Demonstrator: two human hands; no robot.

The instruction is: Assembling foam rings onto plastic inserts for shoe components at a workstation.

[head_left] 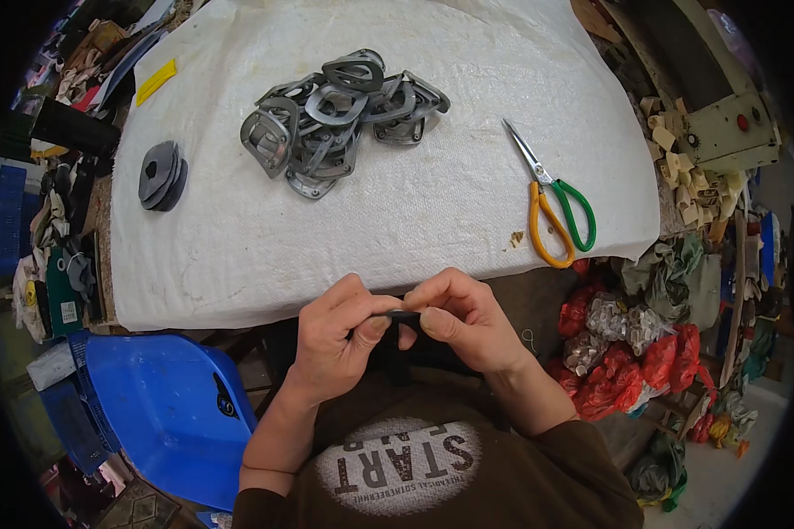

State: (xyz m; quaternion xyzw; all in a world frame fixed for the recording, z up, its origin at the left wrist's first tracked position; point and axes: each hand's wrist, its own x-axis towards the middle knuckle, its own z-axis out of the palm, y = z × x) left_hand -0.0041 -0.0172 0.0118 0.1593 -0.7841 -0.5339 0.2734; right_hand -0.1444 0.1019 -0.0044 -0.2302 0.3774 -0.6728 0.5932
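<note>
Close to my body, just off the table's near edge, both hands meet around a small dark piece (403, 316). My left hand (340, 335) pinches one end between thumb and forefinger. The other end sits between the thumb and fingers of my right hand (468, 322). Fingers cover most of the piece, so its full shape is hidden. Beyond my hands, a pile of grey rounded frame-like parts (333, 104) lies on the white woven sheet (397, 225). Scissors (547, 194) with one orange and one green handle rest to the right, blades slightly apart.
At the left stand stacked grey flat pieces (161, 176), with a yellow strip (156, 82) farther back. A blue plastic tub (163, 406) is at lower left, a black piece (226, 397) on its side. Red bags (613, 379) and pale blocks (670, 145) crowd the right.
</note>
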